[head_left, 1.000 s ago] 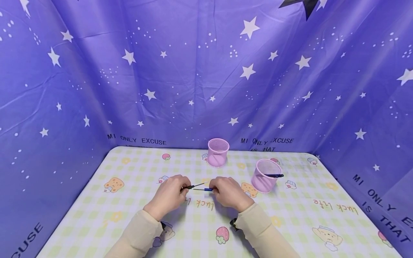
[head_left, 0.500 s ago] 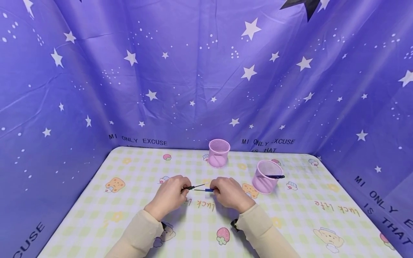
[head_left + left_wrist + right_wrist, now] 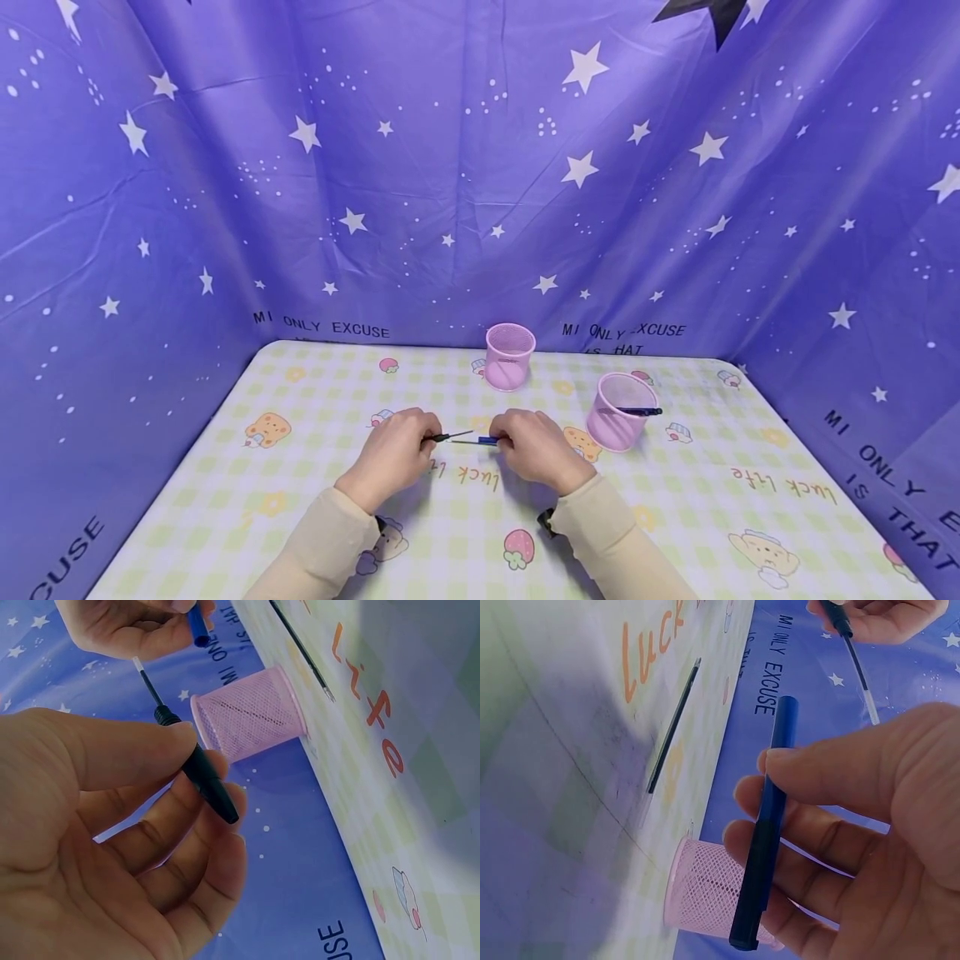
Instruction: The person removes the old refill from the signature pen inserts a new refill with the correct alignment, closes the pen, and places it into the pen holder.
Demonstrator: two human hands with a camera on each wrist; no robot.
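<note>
My left hand (image 3: 393,454) pinches the black front section of a pen (image 3: 204,776) between thumb and fingers. A thin refill with a pale end (image 3: 150,682) sticks out of it, pointing toward the other hand. In my right hand (image 3: 536,450) is a blue pen barrel (image 3: 769,817), held between thumb and curled fingers; its hollow end faces left. Barrel and refill are apart. Below the hands, a loose dark refill (image 3: 673,731) lies on the tablecloth.
Two pink mesh pen cups stand beyond the hands: one cup (image 3: 506,371) at the back centre, another cup (image 3: 611,429) to the right with a dark pen (image 3: 639,411) leaning over its rim. A checked cloth (image 3: 675,517) covers the table; a purple starry curtain (image 3: 420,183) surrounds it.
The refill in my left hand has shifted slightly left and tilted flatter. The blue barrel has moved a little to the right. Both hands keep their holds.
</note>
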